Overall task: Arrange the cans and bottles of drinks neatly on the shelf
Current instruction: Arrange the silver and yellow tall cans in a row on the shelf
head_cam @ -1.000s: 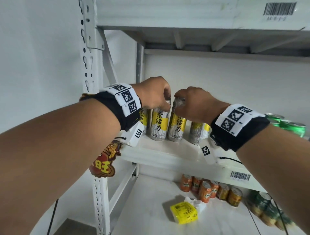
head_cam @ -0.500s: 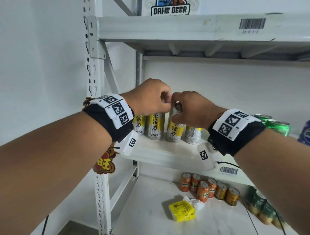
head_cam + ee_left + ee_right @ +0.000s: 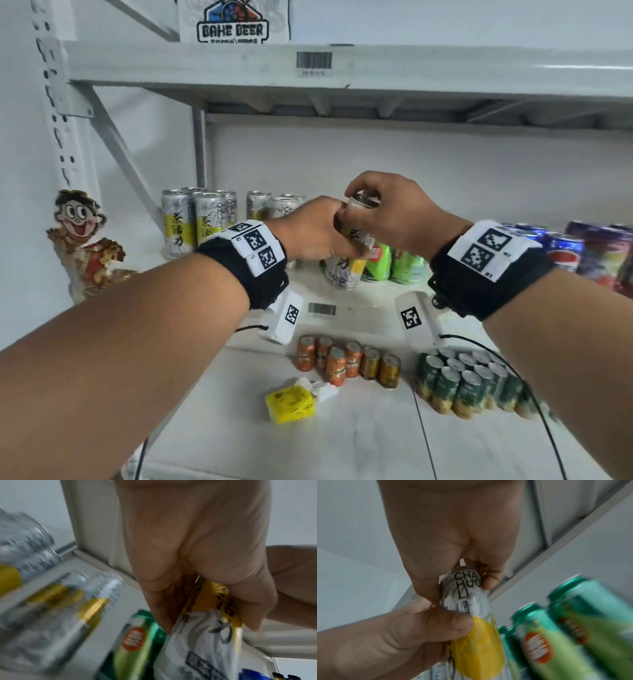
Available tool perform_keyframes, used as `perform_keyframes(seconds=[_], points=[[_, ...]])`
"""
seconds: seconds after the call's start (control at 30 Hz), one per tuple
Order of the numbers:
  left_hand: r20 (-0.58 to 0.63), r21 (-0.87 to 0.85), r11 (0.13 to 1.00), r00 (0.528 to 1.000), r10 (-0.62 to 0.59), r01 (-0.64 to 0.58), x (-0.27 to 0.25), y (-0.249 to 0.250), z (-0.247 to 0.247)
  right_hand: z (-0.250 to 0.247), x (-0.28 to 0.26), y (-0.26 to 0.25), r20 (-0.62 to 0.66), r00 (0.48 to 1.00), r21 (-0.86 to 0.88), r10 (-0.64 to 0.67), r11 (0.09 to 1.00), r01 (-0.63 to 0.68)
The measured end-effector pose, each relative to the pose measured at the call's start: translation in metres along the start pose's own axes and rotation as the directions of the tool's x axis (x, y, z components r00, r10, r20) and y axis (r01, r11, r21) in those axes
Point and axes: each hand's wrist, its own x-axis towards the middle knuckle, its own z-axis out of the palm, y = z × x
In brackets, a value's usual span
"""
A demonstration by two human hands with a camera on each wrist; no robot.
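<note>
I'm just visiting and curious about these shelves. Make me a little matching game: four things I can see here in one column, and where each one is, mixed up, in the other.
Things:
1. silver and yellow can
2. orange cans
3. yellow packet
4. Bahe Beer box

Places:
A. on the top shelf
B. lying on the bottom shelf, in front of the orange cans
C. held by both hands, beside the green cans
D. standing in a row on the bottom shelf

Pairs: 1-C, 2-D, 3-B, 4-A
</note>
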Motion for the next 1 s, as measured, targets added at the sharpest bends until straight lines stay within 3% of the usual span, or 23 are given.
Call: perform_keyframes(seconds=[0.27, 0.43, 0.67, 0.77, 1.0], points=[[0.021, -0.147, 0.989, 1.000, 0.010, -0.007, 0.054, 0.074, 0.144, -0.096, -0.074, 0.130, -0.079, 0.974, 0.147, 0.213, 0.969, -0.200], [-0.014, -0.253, 0.967, 1.000, 0.016, -0.019, 0.074, 0.095, 0.191, -0.116, -0.096, 0.175, -0.061, 0.959, 0.320, 0.279, 0.915, -0.246], [-0.071, -0.429, 0.903, 0.996, -0.057, 0.021, 0.078, 0.083, 0.211, -0.100, -0.105, 0.206, 0.018, 0.951, 0.599, 0.308, 0.758, -0.257], [-0.019, -0.438, 0.895, 0.995, -0.097, 0.079, 0.070, 0.067, 0.211, -0.079, -0.105, 0.207, 0.126, 0.950, 0.635, 0.286, 0.713, -0.298], [-0.008, -0.441, 0.895, 0.996, -0.084, 0.072, 0.077, 0.039, 0.209, -0.061, -0.101, 0.210, 0.184, 0.920, 0.708, 0.346, 0.603, -0.368]])
